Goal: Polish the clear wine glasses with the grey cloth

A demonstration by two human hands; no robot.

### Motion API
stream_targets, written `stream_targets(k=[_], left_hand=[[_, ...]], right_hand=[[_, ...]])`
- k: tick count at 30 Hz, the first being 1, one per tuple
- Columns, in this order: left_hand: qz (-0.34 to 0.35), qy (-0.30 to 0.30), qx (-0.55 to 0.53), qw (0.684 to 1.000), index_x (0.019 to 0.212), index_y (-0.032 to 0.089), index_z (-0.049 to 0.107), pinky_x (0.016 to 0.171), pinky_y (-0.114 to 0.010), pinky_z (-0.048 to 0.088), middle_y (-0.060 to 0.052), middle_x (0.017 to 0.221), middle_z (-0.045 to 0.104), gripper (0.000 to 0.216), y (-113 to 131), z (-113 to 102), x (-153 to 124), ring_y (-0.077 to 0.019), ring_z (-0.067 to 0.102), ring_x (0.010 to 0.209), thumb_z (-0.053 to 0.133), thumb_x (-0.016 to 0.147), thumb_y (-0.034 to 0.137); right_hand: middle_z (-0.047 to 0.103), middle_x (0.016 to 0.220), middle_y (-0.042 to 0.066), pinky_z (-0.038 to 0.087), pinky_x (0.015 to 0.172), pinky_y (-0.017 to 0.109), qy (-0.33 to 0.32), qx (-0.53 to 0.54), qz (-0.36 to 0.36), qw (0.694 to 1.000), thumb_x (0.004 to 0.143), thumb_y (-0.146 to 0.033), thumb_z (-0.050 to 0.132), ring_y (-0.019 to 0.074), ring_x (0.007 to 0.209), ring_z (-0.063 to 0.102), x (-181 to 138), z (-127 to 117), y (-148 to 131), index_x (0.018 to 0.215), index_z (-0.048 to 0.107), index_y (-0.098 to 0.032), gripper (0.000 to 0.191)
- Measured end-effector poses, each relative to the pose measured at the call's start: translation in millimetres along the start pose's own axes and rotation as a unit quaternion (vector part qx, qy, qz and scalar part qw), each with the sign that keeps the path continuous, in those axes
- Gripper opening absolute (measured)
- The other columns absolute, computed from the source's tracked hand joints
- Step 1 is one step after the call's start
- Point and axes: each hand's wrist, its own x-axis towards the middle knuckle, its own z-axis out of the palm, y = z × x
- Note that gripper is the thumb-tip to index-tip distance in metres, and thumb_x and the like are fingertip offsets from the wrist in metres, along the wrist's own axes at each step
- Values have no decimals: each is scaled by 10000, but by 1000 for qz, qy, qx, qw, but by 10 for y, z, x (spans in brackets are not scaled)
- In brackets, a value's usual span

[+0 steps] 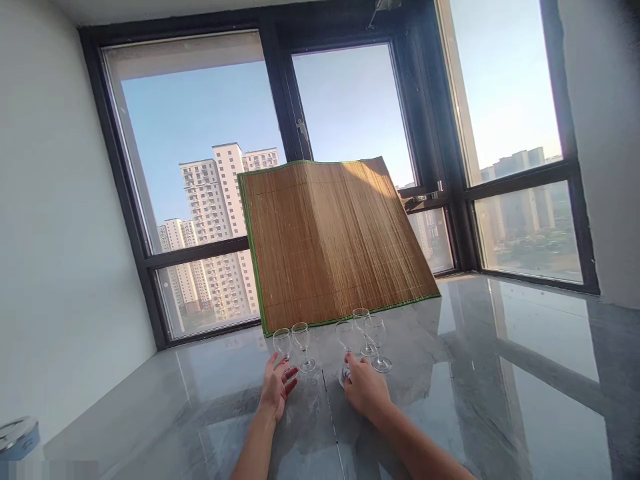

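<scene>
Gripping one wine glass [345, 335] low, my right hand [367, 388] closed around its stem; bowl clear above my fingers. Two more glasses, rear glass [361, 323] and right-hand glass [381, 364], upright just beyond and beside it. My left hand [275, 392] loose, fingers spread and slightly bent, at the leftmost glass [282, 342]; cannot tell whether they touch it. Its neighbour glass [307, 365] upright just to the right. All five on grey, glossy tile [430, 427], seam running between my hands. Behind them, a brown mat [330, 247], green-edged, leaning near dark-framed windows [350, 100]. Tall buildings [229, 193] outside.
</scene>
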Motion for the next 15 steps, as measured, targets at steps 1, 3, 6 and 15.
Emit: stream_targets(k=[1,3,6,15], left_hand=[[3,10,8,1000,1313,282,387,593,-219,534,-57,1214,568,634,-8,8,8,-104,667,746,669,746,241],[14,42,58,997,1261,244,439,579,-209,519,-33,1052,606,548,-24,16,21,-83,630,667,646,753,240],[30,85,154,984,1127,192,531,525,-198,464,31,732,558,378,-35,3,17,-75,542,535,619,764,248],[96,74,292,949,866,211,623,507,-235,348,37,567,554,212,-18,6,-106,-143,528,499,660,742,379]], right_hand=[[653,998,163,418,645,330,-2,-1,-2,1000,798,-171,467,268,778,665,19,2,14,1220,576,-181,436],[661,986,180,425,675,349,-4,-5,-9,1000,797,-164,466,290,826,662,63,11,41,1292,535,-147,501],[680,990,194,431,742,367,-7,-6,-25,1000,810,-174,458,309,936,639,141,31,84,1333,505,-106,529],[615,1238,140,412,894,351,12,81,-88,993,783,-122,479,271,1149,539,269,102,233,1372,427,-166,594]])
